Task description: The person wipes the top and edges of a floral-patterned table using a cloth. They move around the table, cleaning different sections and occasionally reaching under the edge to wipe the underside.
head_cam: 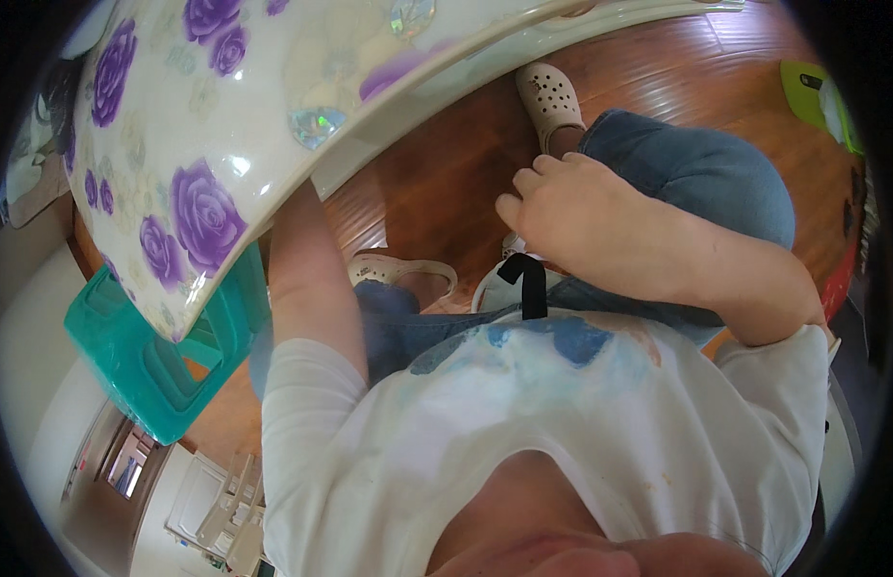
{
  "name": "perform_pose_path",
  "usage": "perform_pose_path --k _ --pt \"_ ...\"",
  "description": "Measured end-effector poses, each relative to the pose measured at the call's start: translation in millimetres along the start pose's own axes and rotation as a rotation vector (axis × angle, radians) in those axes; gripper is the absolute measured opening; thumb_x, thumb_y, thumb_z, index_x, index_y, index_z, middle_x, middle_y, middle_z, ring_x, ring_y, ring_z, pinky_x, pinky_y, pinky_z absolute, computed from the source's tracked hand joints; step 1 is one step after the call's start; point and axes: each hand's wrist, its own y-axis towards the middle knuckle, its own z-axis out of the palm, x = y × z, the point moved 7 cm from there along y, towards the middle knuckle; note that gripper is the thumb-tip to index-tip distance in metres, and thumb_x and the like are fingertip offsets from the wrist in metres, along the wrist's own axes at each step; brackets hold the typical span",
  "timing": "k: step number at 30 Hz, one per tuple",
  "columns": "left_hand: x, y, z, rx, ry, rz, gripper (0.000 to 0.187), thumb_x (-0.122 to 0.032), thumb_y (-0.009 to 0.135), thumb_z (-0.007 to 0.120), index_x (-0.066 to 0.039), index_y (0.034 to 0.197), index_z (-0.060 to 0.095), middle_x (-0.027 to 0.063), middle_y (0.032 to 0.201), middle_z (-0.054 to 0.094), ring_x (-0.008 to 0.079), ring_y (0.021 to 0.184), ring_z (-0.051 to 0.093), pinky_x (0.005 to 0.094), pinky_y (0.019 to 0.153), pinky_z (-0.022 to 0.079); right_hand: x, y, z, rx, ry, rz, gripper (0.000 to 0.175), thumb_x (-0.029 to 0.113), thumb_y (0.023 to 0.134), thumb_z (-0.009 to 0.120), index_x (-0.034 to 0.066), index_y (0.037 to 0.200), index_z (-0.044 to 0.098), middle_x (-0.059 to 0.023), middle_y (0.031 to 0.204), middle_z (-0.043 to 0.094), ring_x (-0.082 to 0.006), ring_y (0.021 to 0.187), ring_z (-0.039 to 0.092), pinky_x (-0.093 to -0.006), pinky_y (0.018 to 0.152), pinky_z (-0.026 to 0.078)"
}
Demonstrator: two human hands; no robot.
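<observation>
My left forearm (309,245) reaches beneath the edge of a glossy white table (266,137) printed with purple roses; the hand itself is hidden there, out of view. My right hand (569,205) hovers over my lap beside the bent denim knee (720,180), its back towards me and its fingers curled. The palm side is hidden, so whether it holds anything does not show. Just below that hand, a black strap (529,281) lies against a white item (493,288) at my waist. My white T-shirt (533,404) bears blue and tan patches.
A teal plastic stool (158,360) stands left under the table corner. Cream clogs (551,97) are on my feet on the wooden floor (446,173). A lime-green plastic object (807,94) lies at the upper right. Shelving (226,512) shows at lower left.
</observation>
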Motion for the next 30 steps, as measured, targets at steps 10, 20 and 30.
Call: perform_pose_path --k 10,20,30 --pt "-125.9 -112.2 37.9 -0.134 0.012 0.611 0.05 0.007 0.072 0.058 -0.011 0.118 0.065 0.0157 0.124 0.058 0.0338 0.12 0.051 0.0422 0.106 0.038 6.0 4.9 5.5 0.008 -0.028 0.012 0.022 0.012 0.074 0.07 0.0019 0.091 0.062 -0.0121 0.089 0.064 -0.0263 0.088 0.062 -0.0349 0.075 0.049" --pt "-127.8 -156.8 16.2 0.4 -1.269 -0.18 0.053 -0.009 0.079 0.066 -0.006 0.131 0.054 0.0139 0.135 0.054 0.0313 0.12 0.054 0.0421 0.099 0.046 6.9 -3.9 21.8 -0.026 -0.009 -0.043 0.014 0.011 0.078 0.064 0.0023 0.089 0.065 -0.0125 0.086 0.067 -0.0272 0.086 0.064 -0.0379 0.073 0.05" --pt "-155.2 -79.9 -18.6 0.387 -1.399 -0.298 0.065 -0.04 0.088 0.071 -0.002 0.135 0.049 0.0136 0.129 0.058 0.0302 0.114 0.058 0.0435 0.096 0.048 -1.8 4.5 27.5 0.082 0.07 0.008 0.017 0.009 0.078 0.064 0.0017 0.092 0.068 -0.0153 0.09 0.07 -0.0298 0.09 0.067 -0.0404 0.074 0.053"
